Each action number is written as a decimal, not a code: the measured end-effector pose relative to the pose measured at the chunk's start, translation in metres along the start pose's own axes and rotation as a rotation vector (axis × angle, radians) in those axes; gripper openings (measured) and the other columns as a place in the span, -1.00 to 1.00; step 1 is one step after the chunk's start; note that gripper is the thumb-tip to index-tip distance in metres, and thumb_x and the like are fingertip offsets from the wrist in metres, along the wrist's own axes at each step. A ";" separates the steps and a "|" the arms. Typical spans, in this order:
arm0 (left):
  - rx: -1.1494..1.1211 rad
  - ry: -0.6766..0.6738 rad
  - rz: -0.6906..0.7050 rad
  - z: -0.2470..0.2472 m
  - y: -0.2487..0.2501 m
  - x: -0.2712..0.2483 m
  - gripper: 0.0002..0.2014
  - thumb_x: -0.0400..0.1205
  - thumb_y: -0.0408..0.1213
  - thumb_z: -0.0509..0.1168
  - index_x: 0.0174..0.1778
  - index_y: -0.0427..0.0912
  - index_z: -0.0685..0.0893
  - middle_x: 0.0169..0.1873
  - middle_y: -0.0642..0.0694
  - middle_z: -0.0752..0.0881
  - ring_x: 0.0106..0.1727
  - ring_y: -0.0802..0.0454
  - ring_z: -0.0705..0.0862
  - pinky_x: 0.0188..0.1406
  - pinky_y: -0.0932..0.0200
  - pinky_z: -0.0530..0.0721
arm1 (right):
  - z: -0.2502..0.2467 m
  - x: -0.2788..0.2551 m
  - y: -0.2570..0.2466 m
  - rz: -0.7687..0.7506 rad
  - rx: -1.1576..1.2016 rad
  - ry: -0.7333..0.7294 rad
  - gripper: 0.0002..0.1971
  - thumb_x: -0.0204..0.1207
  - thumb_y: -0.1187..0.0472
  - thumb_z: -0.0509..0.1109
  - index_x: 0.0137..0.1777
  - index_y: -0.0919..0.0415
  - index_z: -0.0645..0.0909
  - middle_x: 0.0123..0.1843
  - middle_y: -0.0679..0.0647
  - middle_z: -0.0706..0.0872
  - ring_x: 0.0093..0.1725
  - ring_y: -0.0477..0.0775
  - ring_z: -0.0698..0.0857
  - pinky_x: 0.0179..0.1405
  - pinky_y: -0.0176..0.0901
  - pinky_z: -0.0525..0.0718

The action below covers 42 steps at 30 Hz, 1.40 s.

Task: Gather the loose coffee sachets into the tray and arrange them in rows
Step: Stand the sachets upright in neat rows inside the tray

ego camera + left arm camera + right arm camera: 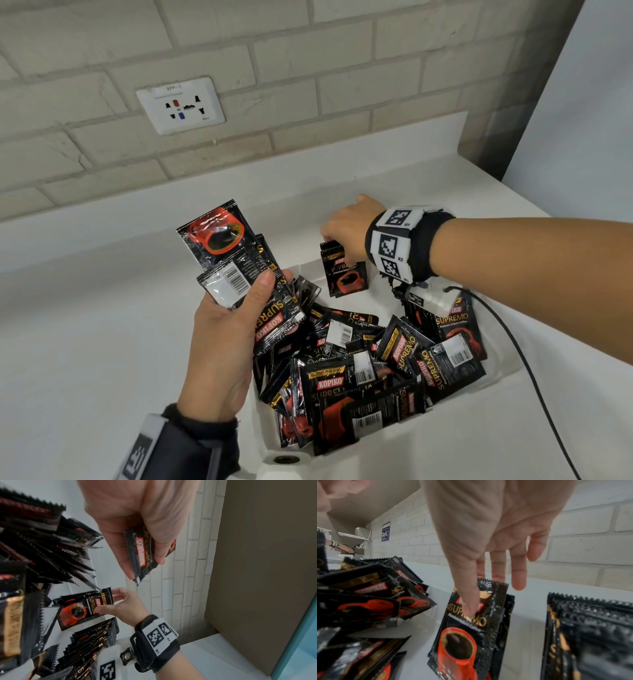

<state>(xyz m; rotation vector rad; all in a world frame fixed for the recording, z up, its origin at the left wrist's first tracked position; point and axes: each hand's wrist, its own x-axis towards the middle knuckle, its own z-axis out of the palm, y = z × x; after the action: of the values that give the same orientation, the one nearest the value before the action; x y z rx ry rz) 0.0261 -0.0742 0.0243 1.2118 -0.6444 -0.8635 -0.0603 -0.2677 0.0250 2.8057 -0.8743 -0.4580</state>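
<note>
The right hand point(346, 229) pinches the top edge of a small stack of sachets point(346, 272) with thumb and fingers. The stack stands upright at the far end of the white tray point(507, 368), long side up and down, cup picture facing the person. The left hand point(229, 329) grips a fan of sachets point(236, 260) above the tray's left edge, pointing up and away. A messy pile point(363, 370) fills the near part.

Black-and-red sachets point(346, 373), white tray point(507, 370)

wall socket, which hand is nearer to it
Left. The left hand holds a fan of sachets up just below the wall socket; the right hand is lower and further right, pinching a standing sachet in the tray.
</note>
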 end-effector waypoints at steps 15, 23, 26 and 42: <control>-0.110 0.022 -0.126 0.021 0.000 0.002 -0.81 0.65 -0.36 0.12 -0.01 -0.24 0.65 -0.28 -0.12 0.79 -0.33 0.03 0.75 -0.31 0.07 0.71 | -0.048 -0.086 -0.033 -0.058 1.086 0.114 -0.65 0.32 -0.14 0.48 -0.06 0.08 0.54 -0.20 0.00 0.70 -0.38 -0.15 0.59 -0.32 -0.26 0.57; -0.036 -0.085 -0.127 0.028 -0.005 -0.009 -0.64 0.49 -0.14 0.30 0.22 -0.08 0.60 -0.02 -0.09 0.81 -0.07 -0.03 0.79 -0.26 0.08 0.78 | -0.016 -0.097 -0.047 -0.002 1.373 0.173 -0.73 0.28 0.25 0.59 -0.18 0.02 0.53 -0.33 -0.13 0.67 -0.47 -0.35 0.60 -0.45 -0.43 0.56; -0.064 -0.068 -0.161 0.025 -0.004 -0.009 -0.59 0.42 0.03 0.23 0.14 -0.04 0.62 -0.11 -0.05 0.82 -0.16 0.04 0.80 -0.37 0.12 0.78 | -0.014 -0.102 -0.042 -0.035 1.384 0.116 -0.73 0.36 0.31 0.52 0.07 0.19 0.66 0.01 0.05 0.79 -0.10 -0.08 0.77 -0.07 -0.26 0.73; -0.205 -0.164 -0.374 0.026 0.006 -0.014 -0.55 0.42 0.04 0.22 0.10 -0.16 0.67 -0.06 -0.28 0.79 -0.31 -0.07 0.79 -0.64 0.17 0.69 | -0.005 -0.109 0.003 -0.342 0.333 0.876 -0.54 0.33 0.52 0.26 0.18 0.16 0.68 0.11 0.25 0.58 0.06 0.10 0.38 -0.35 0.09 0.69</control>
<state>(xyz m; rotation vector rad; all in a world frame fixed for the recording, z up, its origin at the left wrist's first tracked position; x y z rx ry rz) -0.0010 -0.0755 0.0364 1.0980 -0.4511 -1.3202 -0.1448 -0.2070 0.0565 2.9492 -0.2868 0.9094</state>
